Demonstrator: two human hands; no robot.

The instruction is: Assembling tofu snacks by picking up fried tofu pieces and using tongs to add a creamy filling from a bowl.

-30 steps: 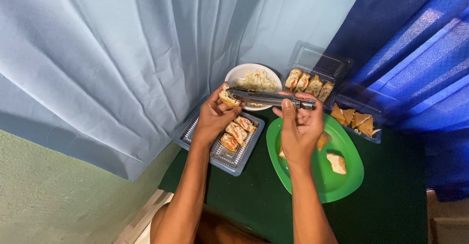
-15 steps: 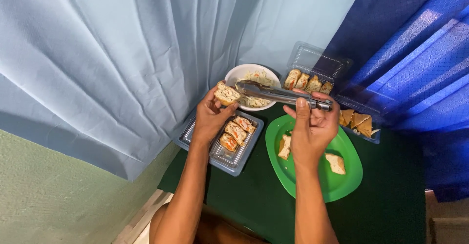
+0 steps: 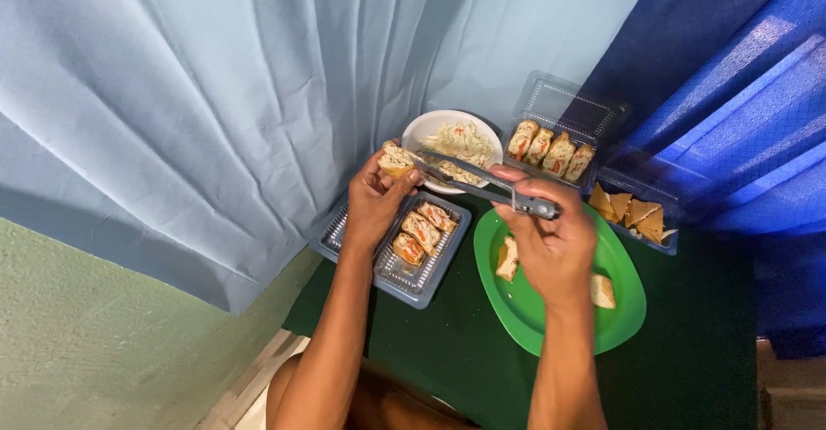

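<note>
My left hand holds a piece of filled roll up above a clear plastic tray that holds three more roll pieces. My right hand grips metal tongs by the handle end. The tong tips reach left to the roll piece in my left hand, over the near rim of a white bowl of shredded salad. A green oval plate lies under my right hand with two food pieces on it.
An open clear box with several roll pieces stands behind the plate. A second clear box with triangular pastries sits to its right. All rest on a dark green tabletop. Light blue curtain hangs left, dark blue curtain right.
My right hand has swung the tongs leftwards so their tips now meet the roll piece. My left hand has kept the piece raised above the tray.
</note>
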